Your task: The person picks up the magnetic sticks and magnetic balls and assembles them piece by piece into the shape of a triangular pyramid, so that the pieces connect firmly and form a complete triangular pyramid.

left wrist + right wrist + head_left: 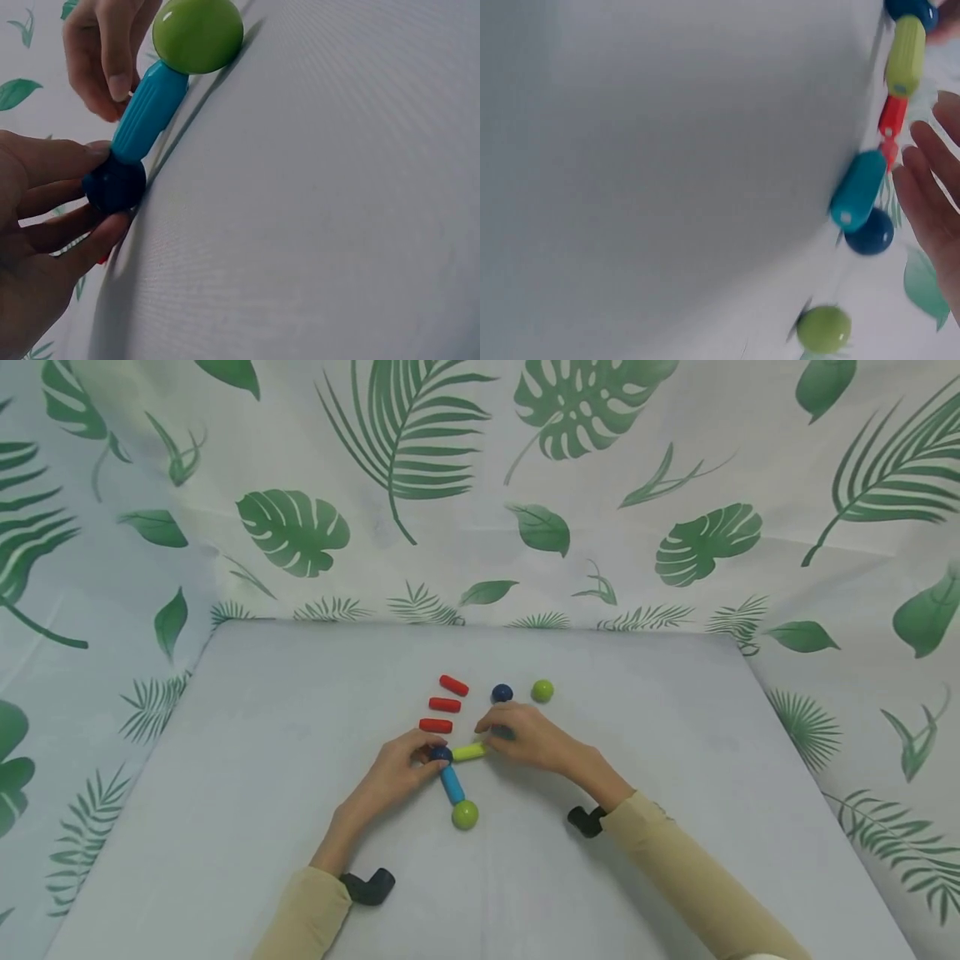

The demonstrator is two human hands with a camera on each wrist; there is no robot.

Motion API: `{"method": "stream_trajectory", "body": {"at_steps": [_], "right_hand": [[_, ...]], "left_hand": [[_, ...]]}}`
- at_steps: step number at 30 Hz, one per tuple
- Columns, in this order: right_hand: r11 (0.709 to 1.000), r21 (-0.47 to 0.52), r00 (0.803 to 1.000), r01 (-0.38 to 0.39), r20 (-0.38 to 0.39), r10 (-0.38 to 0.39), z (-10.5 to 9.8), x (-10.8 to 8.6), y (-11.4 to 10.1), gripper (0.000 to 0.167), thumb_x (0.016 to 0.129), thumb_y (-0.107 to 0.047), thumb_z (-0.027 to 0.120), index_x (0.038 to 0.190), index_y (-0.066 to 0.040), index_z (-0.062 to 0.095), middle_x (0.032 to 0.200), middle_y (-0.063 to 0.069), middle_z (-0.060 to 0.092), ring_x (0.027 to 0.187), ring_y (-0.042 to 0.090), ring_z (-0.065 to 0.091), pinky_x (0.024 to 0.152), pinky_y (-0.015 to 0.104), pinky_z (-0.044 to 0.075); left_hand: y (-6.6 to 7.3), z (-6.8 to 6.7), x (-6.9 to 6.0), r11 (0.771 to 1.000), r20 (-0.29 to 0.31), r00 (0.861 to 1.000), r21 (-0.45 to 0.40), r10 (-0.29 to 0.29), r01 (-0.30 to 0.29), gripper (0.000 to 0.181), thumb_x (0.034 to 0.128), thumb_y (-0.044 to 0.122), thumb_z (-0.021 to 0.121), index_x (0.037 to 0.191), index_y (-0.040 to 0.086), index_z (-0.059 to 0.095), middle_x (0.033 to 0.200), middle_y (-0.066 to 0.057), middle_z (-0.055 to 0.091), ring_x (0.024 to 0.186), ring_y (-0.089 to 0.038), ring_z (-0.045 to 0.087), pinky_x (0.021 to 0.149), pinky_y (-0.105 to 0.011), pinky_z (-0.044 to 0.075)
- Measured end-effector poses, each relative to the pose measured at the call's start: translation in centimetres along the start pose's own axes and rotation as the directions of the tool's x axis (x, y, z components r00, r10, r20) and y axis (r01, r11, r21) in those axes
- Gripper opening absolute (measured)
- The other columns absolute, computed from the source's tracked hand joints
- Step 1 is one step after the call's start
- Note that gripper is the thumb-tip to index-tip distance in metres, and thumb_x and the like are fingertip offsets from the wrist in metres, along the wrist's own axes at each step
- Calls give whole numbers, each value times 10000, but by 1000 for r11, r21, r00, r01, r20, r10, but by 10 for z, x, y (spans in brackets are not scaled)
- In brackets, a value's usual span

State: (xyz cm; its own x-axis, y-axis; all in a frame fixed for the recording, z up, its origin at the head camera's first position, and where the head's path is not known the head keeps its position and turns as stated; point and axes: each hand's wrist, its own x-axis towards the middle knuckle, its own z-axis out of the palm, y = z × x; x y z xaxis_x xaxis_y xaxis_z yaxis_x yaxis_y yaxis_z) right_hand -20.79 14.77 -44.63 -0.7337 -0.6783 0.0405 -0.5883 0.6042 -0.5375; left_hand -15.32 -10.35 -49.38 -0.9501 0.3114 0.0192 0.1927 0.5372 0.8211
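My left hand (393, 770) pinches a dark blue ball (114, 184) between thumb and fingers. From that ball a light blue rod (452, 785) runs toward me, with a green ball (465, 815) on its other end. A yellow-green rod (906, 56) also extends from the dark blue ball, to the right. My right hand (536, 737) hovers near that rod's free end, and the right wrist view shows its fingers spread apart with nothing held. Close to those fingers lies a teal rod (860, 189), mostly covered by the hand in the head view.
Three red rods (445, 704) lie in a slanted column beyond my left hand. Farther back are a loose dark blue ball (502, 692) and a green ball (542, 691). The white table (300, 685) meets a leaf-patterned cloth (450, 560) behind.
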Motion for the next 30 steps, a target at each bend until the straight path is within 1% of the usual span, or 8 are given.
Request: {"method": "stream_trajectory", "body": {"at_steps": [4,7,10,13,18,20,26,30], "right_hand": [[999,4,996,-38,-76,38,-8,-4,9,188,929,-34,729,1115,-44,752,1075,70,741,1025,239,669,903,418,586],[998,17,991,-64,-115,65,-10,-6,17,182,926,-36,737,1107,-37,750,1063,80,734,1011,246,669,893,427,594],[996,19,987,-89,-133,91,-11,-7,25,182,940,-46,721,1119,-32,749,1076,81,734,1006,245,670,886,412,596],[994,21,981,-106,-161,108,-13,-9,31,189,941,-30,702,1124,-21,747,1082,91,743,995,252,677,874,413,597],[994,34,972,-100,-211,105,-16,-10,41,196,923,15,688,1112,0,738,1064,125,742,962,273,688,854,436,595],[994,37,973,-99,-204,105,-16,-10,44,194,922,9,696,1112,1,737,1063,127,741,954,267,691,850,426,595],[992,58,984,-113,-130,120,-13,-9,45,194,932,-39,722,1122,-8,739,1061,102,746,937,222,682,845,370,600],[993,52,985,-106,-129,112,-11,-7,44,194,931,-34,722,1122,-2,735,1055,106,748,927,215,683,835,360,604]], "left_hand": [[0,0,0,999,11,999,-15,33,-33,338,935,122,758,1269,141,708,1166,2,688,990,-139,625,915,-349,570],[-1,-1,0,999,14,999,-15,40,-40,329,933,128,763,1257,152,718,1166,19,687,1013,-130,633,939,-354,574],[-2,-2,0,999,9,999,-10,31,-31,324,923,125,772,1242,154,722,1160,22,692,1021,-140,638,946,-366,574],[-2,-2,0,1000,12,1000,-23,17,-17,335,919,127,777,1247,160,716,1171,26,697,1030,-147,637,957,-377,572],[-2,-3,-2,999,3,1000,-43,-8,8,338,910,133,787,1235,189,715,1164,39,708,1015,-147,633,947,-379,572],[-3,-2,-2,999,2,1000,-49,-15,15,337,903,131,793,1225,194,716,1153,42,711,999,-144,630,932,-371,569],[-4,-2,-1,998,7,1000,-54,-16,17,330,893,131,800,1204,196,710,1118,51,709,960,-123,620,890,-335,552],[-2,-2,1,998,3,1000,-53,-18,18,325,888,127,804,1191,194,706,1101,51,709,950,-119,624,883,-335,551]]}}
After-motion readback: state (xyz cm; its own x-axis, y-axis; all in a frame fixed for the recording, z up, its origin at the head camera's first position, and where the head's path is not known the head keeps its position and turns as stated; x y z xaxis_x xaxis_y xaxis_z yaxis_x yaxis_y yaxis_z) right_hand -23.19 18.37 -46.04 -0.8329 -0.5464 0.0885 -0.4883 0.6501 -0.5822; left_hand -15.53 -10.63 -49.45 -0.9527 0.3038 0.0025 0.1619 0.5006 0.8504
